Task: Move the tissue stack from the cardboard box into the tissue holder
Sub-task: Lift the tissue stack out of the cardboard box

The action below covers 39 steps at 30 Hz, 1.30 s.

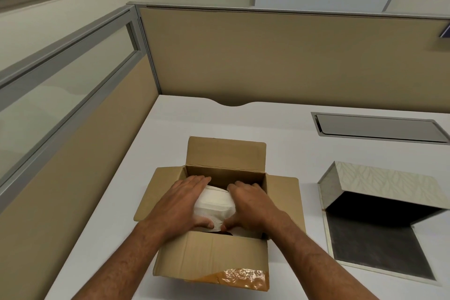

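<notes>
An open cardboard box (211, 260) stands on the white desk in front of me, its flaps spread out. Inside it lies a white tissue stack (215, 204), partly raised at the box mouth. My left hand (181, 202) clasps the stack's left side, fingers over the top and thumb underneath. My right hand (250, 204) clasps its right side in the same way. The tissue holder (379, 217) sits to the right of the box, its patterned lid tilted open over a dark inside.
A metal cable hatch (379, 128) is set into the white desk (117, 202) behind the holder. Beige partition walls (267, 56) close off the desk at the back and left. A strip of brown tape (241, 276) hangs on the box's front flap.
</notes>
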Tool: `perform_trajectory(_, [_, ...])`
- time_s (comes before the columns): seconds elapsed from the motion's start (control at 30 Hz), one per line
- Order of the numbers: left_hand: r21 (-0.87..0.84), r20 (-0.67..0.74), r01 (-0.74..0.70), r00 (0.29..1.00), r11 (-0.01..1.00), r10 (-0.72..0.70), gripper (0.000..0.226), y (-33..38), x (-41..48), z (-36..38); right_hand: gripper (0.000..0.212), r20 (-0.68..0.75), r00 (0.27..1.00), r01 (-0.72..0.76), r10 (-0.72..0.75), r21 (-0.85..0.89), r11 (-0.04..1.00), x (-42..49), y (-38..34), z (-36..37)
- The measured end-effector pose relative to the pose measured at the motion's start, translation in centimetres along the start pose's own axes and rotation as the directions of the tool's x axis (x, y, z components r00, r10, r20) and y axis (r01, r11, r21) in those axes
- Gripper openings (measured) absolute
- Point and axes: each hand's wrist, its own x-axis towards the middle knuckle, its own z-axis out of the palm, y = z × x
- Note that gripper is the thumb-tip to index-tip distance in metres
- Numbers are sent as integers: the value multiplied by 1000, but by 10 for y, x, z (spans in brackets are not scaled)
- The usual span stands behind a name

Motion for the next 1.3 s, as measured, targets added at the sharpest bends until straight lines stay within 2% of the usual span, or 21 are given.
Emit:
perform_trajectory(0.2, [42,36,-5,999,999,3,115,-1,3,-3,72,-222,969,92,-108,-80,993,-12,2,7])
perform_trajectory(0.37, [19,5,-41,999,999,41,94,-3,2,-5,67,-298,947,97,-123,-98,990,-20,2,6])
perform_trajectory(0.47, [-64,-47,-79,996,995,76,85,-8,-1,-5,64,-352,928,92,-120,-94,991,-22,2,5])
perform_trajectory(0.63, [-258,-120,-81,991,963,52,96,-16,-5,-11,61,-429,899,79,-85,-33,996,-24,3,4])
perform_trajectory(0.77, [-421,-174,-53,984,906,-24,103,-17,-8,-16,59,-487,872,76,-48,38,996,-24,3,4])
perform_trajectory(0.93, [-595,-201,-5,969,804,-143,107,-14,-8,-22,62,-501,865,90,-17,120,989,-22,7,1])
perform_trajectory(1.07, [-696,-120,29,981,717,-156,104,-17,-10,-31,68,-475,879,120,-24,174,977,-20,9,-6])
perform_trajectory(1.17, [-717,-111,3,987,698,-119,86,-14,-13,-43,69,-474,880,166,-40,227,960,-20,10,-13])
perform_trajectory(1.3, [-766,-210,-76,968,638,-137,71,-3,-18,-64,67,-452,892,161,-1,315,935,-20,7,-29])
